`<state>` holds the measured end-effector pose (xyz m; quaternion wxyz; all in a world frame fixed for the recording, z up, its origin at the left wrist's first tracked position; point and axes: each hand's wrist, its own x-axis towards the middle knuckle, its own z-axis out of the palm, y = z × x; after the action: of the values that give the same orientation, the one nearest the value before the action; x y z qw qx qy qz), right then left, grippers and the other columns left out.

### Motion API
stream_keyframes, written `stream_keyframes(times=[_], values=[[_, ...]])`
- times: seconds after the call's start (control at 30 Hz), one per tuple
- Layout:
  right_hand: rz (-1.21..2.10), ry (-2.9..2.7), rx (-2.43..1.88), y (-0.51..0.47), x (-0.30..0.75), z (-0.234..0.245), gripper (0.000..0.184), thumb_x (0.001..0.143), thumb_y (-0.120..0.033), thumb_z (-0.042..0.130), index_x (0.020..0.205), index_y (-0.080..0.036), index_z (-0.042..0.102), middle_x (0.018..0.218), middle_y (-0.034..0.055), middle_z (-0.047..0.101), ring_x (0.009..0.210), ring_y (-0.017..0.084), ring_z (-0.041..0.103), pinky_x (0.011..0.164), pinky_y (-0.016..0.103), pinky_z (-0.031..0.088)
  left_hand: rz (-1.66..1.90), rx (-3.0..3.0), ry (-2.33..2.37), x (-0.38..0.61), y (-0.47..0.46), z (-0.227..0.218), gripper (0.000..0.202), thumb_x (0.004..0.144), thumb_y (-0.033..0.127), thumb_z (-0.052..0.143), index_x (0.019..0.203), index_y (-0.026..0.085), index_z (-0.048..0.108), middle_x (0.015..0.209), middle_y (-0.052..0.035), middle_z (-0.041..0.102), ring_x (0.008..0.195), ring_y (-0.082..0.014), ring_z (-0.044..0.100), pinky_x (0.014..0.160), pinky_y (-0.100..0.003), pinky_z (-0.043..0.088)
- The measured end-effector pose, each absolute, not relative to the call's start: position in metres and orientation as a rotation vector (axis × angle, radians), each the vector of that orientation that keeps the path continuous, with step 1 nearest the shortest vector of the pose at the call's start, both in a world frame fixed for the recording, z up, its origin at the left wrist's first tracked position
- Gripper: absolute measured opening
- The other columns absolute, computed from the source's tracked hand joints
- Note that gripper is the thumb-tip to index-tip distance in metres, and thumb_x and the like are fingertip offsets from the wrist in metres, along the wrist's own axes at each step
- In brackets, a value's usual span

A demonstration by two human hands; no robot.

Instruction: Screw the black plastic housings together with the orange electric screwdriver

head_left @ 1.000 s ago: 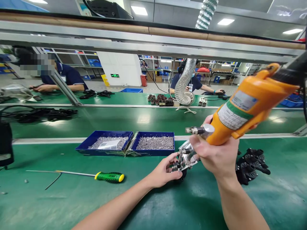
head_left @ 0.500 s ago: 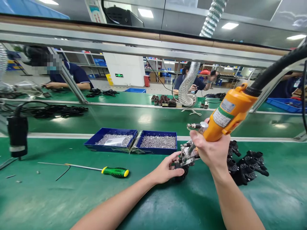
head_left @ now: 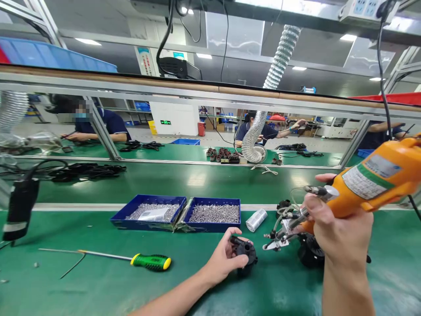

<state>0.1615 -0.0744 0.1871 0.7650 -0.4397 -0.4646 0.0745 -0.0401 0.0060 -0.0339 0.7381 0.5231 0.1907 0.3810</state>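
Observation:
My left hand (head_left: 226, 258) is closed round a small black round part (head_left: 245, 254) that rests on the green bench mat. My right hand (head_left: 335, 224) grips an orange electric screwdriver (head_left: 371, 182), its metal bit pointing left. The same hand also pinches a shiny metal bracket piece with thin wires (head_left: 283, 229), held a little above the mat to the right of the black part. Behind my right hand lies a pile of black parts (head_left: 309, 254), partly hidden by the wrist.
Two blue trays of small screws (head_left: 213, 213) sit ahead. A small silver roll (head_left: 256, 220) lies beside them. A green-handled screwdriver (head_left: 149, 261) lies left. A black device hangs at far left (head_left: 19, 210). Other people work across the conveyor.
My right hand has swung right and lifted the metal bracket off the black part. My left hand stays on the black part. The camera has tilted up.

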Motion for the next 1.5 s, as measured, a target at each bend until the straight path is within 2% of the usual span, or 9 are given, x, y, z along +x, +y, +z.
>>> stream_keyframes(times=[0.13, 0.27, 0.43, 0.77, 1.03, 1.17, 1.27, 1.43, 1.5], values=[[0.282, -1.042, -0.904, -0.068, 0.158, 0.186, 0.052, 0.074, -0.048, 0.092, 0.113, -0.024, 0.067, 0.069, -0.0022, 0.061, 0.043, 0.015, 0.054, 0.032, 0.028, 0.051, 0.914, 1.24, 0.658, -0.039, 0.001, -0.032, 0.085, 0.056, 0.043, 0.105, 0.126, 0.022, 0.062, 0.118, -0.0083, 0.07, 0.111, -0.0278, 0.065, 0.102, -0.039, 0.049], [0.338, -1.047, -0.868, -0.058, 0.145, 0.185, 0.051, 0.073, -0.046, 0.094, 0.108, -0.026, 0.065, 0.066, -0.0036, 0.061, 0.042, 0.013, 0.05, 0.031, 0.024, 0.047, 0.853, 1.25, 0.649, -0.038, -0.002, -0.031, 0.08, 0.058, 0.043, 0.104, 0.125, 0.017, 0.07, 0.11, -0.0085, 0.075, 0.102, -0.0273, 0.068, 0.098, -0.039, 0.051], [0.294, -1.077, -0.912, -0.054, 0.135, 0.186, 0.044, 0.074, -0.044, 0.094, 0.101, -0.024, 0.065, 0.061, -0.0042, 0.06, 0.04, 0.009, 0.047, 0.032, 0.019, 0.046, 0.864, 1.262, 0.625, -0.039, -0.002, -0.027, 0.073, 0.062, 0.041, 0.103, 0.123, 0.017, 0.072, 0.107, -0.0063, 0.076, 0.098, -0.0231, 0.066, 0.093, -0.034, 0.051], [0.341, -1.117, -0.848, -0.057, 0.136, 0.181, 0.044, 0.077, -0.041, 0.093, 0.109, -0.028, 0.065, 0.063, -0.0034, 0.062, 0.042, 0.015, 0.054, 0.031, 0.024, 0.048, 0.846, 1.257, 0.628, -0.037, -0.003, -0.022, 0.073, 0.062, 0.04, 0.103, 0.123, 0.016, 0.07, 0.105, -0.0065, 0.075, 0.096, -0.0227, 0.065, 0.092, -0.035, 0.05], [0.247, -1.065, -0.823, -0.058, 0.135, 0.18, 0.044, 0.075, -0.041, 0.093, 0.106, -0.022, 0.068, 0.071, -0.0035, 0.059, 0.045, 0.011, 0.049, 0.045, 0.031, 0.053, 0.841, 1.269, 0.65, -0.038, -0.004, -0.017, 0.07, 0.062, 0.039, 0.102, 0.12, 0.016, 0.07, 0.104, -0.0045, 0.071, 0.096, -0.0214, 0.062, 0.092, -0.033, 0.049], [0.258, -1.125, -0.855, -0.055, 0.132, 0.181, 0.043, 0.077, -0.038, 0.092, 0.107, -0.022, 0.065, 0.064, -0.0047, 0.058, 0.045, 0.013, 0.051, 0.041, 0.028, 0.048, 0.839, 1.275, 0.648, -0.038, -0.003, -0.017, 0.068, 0.062, 0.038, 0.102, 0.119, 0.016, 0.07, 0.102, -0.0038, 0.071, 0.095, -0.0208, 0.062, 0.091, -0.032, 0.048], [0.255, -1.144, -0.892, -0.049, 0.123, 0.183, 0.038, 0.074, -0.032, 0.09, 0.099, -0.021, 0.063, 0.065, -0.004, 0.06, 0.048, 0.013, 0.054, 0.043, 0.024, 0.047, 0.829, 1.274, 0.626, -0.037, -0.003, -0.015, 0.064, 0.064, 0.037, 0.102, 0.117, 0.017, 0.072, 0.103, -0.0041, 0.072, 0.094, -0.0206, 0.062, 0.09, -0.032, 0.048], [0.165, -1.232, -0.952, -0.038, 0.113, 0.18, 0.035, 0.073, -0.031, 0.087, 0.089, -0.022, 0.057, 0.052, -0.0095, 0.045, 0.046, 0.009, 0.041, 0.043, 0.022, 0.042, 0.812, 1.257, 0.642, -0.037, -0.001, -0.012, 0.064, 0.062, 0.036, 0.103, 0.117, 0.016, 0.074, 0.103, -0.0046, 0.075, 0.094, -0.0212, 0.063, 0.092, -0.033, 0.047], [0.145, -1.216, -0.95, -0.035, 0.114, 0.178, 0.034, 0.073, -0.03, 0.086, 0.088, -0.022, 0.055, 0.055, -0.0094, 0.045, 0.047, 0.008, 0.041, 0.043, 0.021, 0.04, 0.81, 1.249, 0.64, -0.037, -0.001, -0.011, 0.064, 0.062, 0.036, 0.103, 0.116, 0.016, 0.075, 0.102, -0.0044, 0.075, 0.094, -0.0215, 0.064, 0.092, -0.033, 0.047]])
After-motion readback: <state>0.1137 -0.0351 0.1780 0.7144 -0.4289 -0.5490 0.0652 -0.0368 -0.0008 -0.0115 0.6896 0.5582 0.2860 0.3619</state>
